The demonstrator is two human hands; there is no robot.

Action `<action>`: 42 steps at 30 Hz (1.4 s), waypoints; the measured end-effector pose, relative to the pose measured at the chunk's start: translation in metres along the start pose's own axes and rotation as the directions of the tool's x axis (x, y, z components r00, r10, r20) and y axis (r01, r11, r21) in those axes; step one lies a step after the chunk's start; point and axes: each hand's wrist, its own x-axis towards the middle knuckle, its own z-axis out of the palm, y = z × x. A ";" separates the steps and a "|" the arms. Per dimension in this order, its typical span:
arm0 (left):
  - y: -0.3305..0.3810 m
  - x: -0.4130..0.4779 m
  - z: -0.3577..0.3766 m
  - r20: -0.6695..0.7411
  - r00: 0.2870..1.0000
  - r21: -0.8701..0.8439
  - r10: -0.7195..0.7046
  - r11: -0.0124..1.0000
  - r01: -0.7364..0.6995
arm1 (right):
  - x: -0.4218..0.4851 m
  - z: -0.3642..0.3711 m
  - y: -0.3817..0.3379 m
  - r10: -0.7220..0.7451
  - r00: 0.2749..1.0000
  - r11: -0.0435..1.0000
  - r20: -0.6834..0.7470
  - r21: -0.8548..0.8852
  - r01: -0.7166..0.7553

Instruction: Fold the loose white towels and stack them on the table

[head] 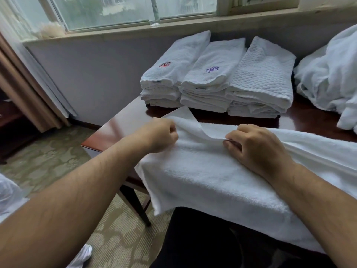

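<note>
Towel (202,171), white and thick-piled, spread across the near edge of a dark wooden table (119,128), filling the centre and lower right of the frame and hanging over that edge toward the bottom. Flat woven border along its far edge, one corner turned up just above the left hand. Pinched along that far edge by both hands: left hand (160,135) at centre, fingers curled tight around a gather of cloth; right hand (257,146) right of centre, thumb and fingers nipping a raised ridge of fabric.

Seemingly the first fold of this towel, set up but not yet laid over. Probably needed next: both grips kept, the held edge lifted and carried across to meet the opposite edge, corners lined up, then smoothed flat.

Beyond, at upper centre, three stacks of folded towels (212,82) side by side on the table, two topped with small embroidered marks. At far right, heap of loose towels (328,74), unfolded. Across the top, window (116,12); at lower left, patterned carpet (48,151).
</note>
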 end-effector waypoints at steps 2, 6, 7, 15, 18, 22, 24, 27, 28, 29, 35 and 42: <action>0.008 -0.003 -0.001 0.149 0.988 -0.059 -0.032 0.997 0.041 | 0.000 0.000 0.000 0.003 1.000 1.000 -0.004 0.004 -0.003; -0.006 -0.017 -0.016 0.403 0.875 0.022 -0.267 0.959 0.282 | 0.000 0.000 0.001 -0.007 1.000 1.000 -0.009 0.012 0.008; -0.008 -0.019 -0.020 0.411 0.863 0.074 -0.295 0.954 0.291 | 0.000 0.000 0.001 -0.011 1.000 1.000 -0.008 0.015 0.011; 0.008 0.024 0.007 0.118 0.920 -0.530 -0.373 0.760 0.376 | 0.000 0.000 -0.001 -0.077 0.996 0.997 -0.044 0.006 0.077; 0.013 0.044 0.009 0.286 0.836 -0.746 -0.468 0.439 0.501 | 0.000 0.000 -0.001 -0.103 0.992 0.995 -0.074 -0.003 0.103; 0.004 0.054 0.014 0.309 0.816 -0.754 -0.489 0.398 0.523 | -0.001 0.001 0.001 -0.092 0.992 0.996 -0.089 0.000 0.093; -0.001 0.056 0.015 0.273 0.843 -0.781 -0.464 0.405 0.475 | -0.001 0.002 0.002 -0.086 0.992 0.996 -0.096 -0.002 0.087; -0.007 0.053 0.017 0.205 0.900 -0.888 -0.384 0.314 0.337 | 0.001 0.003 0.003 -0.106 0.983 0.994 -0.150 -0.024 0.103; -0.011 0.049 0.017 0.176 0.914 -0.934 -0.366 0.233 0.273 | 0.002 0.003 0.004 -0.122 0.975 0.992 -0.187 -0.037 0.117; -0.016 0.045 0.016 0.159 0.923 -0.967 -0.351 0.134 0.218 | 0.002 0.002 0.004 -0.144 0.963 0.989 -0.228 -0.054 0.135; -0.044 0.022 0.009 0.288 0.926 -0.957 -0.242 -0.036 0.288 | -0.001 0.000 0.000 -0.283 0.926 0.958 -0.250 -0.127 0.258; -0.061 0.016 -0.004 0.266 0.909 -0.859 -0.320 0.348 0.375 | -0.005 -0.003 -0.003 -0.297 0.944 0.955 -0.142 -0.046 0.294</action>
